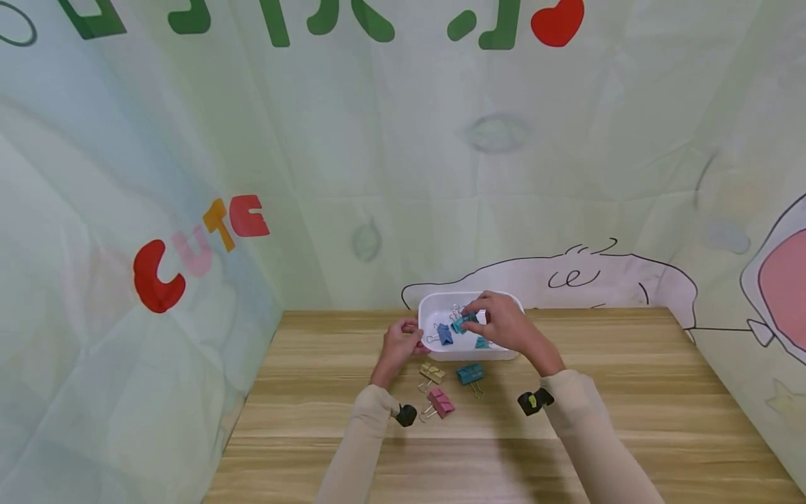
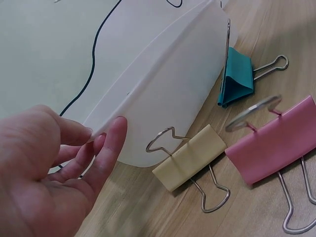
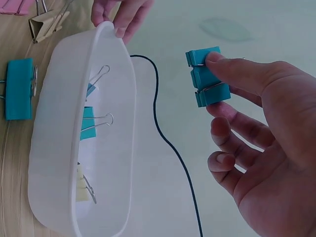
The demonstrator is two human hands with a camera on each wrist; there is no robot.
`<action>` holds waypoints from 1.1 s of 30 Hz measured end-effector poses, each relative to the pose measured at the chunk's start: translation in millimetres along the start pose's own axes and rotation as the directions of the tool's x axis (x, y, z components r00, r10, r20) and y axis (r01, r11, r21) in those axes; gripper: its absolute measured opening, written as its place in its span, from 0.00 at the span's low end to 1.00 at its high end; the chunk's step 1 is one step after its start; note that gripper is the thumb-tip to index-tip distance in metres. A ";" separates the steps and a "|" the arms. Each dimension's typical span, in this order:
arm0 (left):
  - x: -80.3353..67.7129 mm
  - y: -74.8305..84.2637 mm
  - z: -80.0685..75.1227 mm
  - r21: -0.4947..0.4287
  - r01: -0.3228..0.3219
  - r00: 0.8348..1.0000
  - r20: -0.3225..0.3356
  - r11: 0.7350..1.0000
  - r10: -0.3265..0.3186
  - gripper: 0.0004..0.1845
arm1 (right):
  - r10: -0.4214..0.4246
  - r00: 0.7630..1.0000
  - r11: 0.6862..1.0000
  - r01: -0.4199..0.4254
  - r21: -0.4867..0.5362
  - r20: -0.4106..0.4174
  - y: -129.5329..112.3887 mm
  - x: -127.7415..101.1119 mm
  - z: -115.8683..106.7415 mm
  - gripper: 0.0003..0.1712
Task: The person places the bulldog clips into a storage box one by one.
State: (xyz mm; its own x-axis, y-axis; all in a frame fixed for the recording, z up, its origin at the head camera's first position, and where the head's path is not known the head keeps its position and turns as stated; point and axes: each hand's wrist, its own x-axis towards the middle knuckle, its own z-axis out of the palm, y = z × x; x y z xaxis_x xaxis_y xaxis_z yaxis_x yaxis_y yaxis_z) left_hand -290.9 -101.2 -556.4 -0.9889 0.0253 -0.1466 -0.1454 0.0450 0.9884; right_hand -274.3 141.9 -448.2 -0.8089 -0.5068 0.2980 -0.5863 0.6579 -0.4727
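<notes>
My right hand is over the white plastic tub, pinching a teal binder clip between thumb and fingers. At the tub's left end, my left hand pinches the rim with thumb and fingertips. Inside the tub lie a blue binder clip, a second teal clip and a pale yellow clip. In front of the tub, a tan-yellow clip, a pink clip and another teal clip lie on the table.
The wood-grain table ends at a printed fabric backdrop, right behind the tub. Another fabric wall runs along the table's left side. A black wrist strap sits on the right arm.
</notes>
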 end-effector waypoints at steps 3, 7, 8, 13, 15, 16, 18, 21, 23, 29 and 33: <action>-0.3 0.8 -0.4 0.005 0.004 1.000 0.005 1.000 -0.004 0.18 | 0.024 1.000 1.000 -0.024 0.007 -0.001 2.2 3.2 0.2 0.12; -0.7 0.9 -0.4 0.010 0.001 1.000 0.009 1.000 -0.001 0.18 | 0.056 0.998 0.998 -0.056 0.026 0.000 5.7 7.2 2.3 0.12; -0.7 0.7 -0.1 0.006 0.001 1.000 0.008 1.000 -0.001 0.17 | 0.063 0.998 0.998 -0.063 0.025 0.000 6.8 8.1 3.0 0.12; -0.8 -0.6 2.3 -0.026 -0.022 1.000 0.000 0.999 0.022 0.17 | 0.092 0.996 0.996 -0.092 0.011 0.009 10.3 10.7 6.0 0.13; -1.4 -0.5 3.3 -0.032 -0.025 1.000 -0.004 0.999 0.025 0.17 | 0.118 0.993 0.993 -0.118 0.013 0.017 11.4 10.8 6.7 0.14; -1.7 -0.4 3.6 -0.028 -0.022 1.000 -0.006 0.999 0.022 0.17 | 0.135 0.991 0.991 -0.135 0.016 0.021 11.9 10.4 6.8 0.16; -2.4 0.2 4.0 -0.019 -0.020 1.000 -0.005 1.000 0.020 0.17 | 0.173 0.984 0.984 -0.174 0.024 0.031 13.1 9.1 7.2 0.19; -2.5 0.7 3.8 -0.017 -0.023 1.000 -0.001 1.000 0.023 0.18 | 0.201 0.979 0.979 -0.202 0.030 0.034 14.8 5.5 7.2 0.24; -2.3 1.0 3.5 -0.020 -0.021 1.000 -0.001 1.000 0.021 0.18 | 0.183 0.983 0.983 -0.183 0.023 0.028 16.4 2.7 7.8 0.24; -0.4 -0.4 1.6 -0.017 -0.023 1.000 -0.007 1.000 0.023 0.18 | 0.134 0.990 0.991 -0.135 0.015 0.040 19.4 -6.7 10.2 0.21; 0.3 -0.5 1.4 -0.021 -0.019 1.000 -0.008 1.000 0.019 0.18 | 0.163 0.984 0.986 -0.165 0.026 0.065 17.7 -13.9 13.0 0.20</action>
State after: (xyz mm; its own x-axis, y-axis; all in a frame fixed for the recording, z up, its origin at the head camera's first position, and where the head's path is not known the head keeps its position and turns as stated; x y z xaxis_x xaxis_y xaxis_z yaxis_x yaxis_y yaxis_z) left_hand -291.1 -99.8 -557.0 -0.9916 0.0184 -0.1277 -0.1272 0.0236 0.9916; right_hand -272.9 153.3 -471.4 -0.8892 -0.4279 0.1622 -0.4433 0.7177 -0.5370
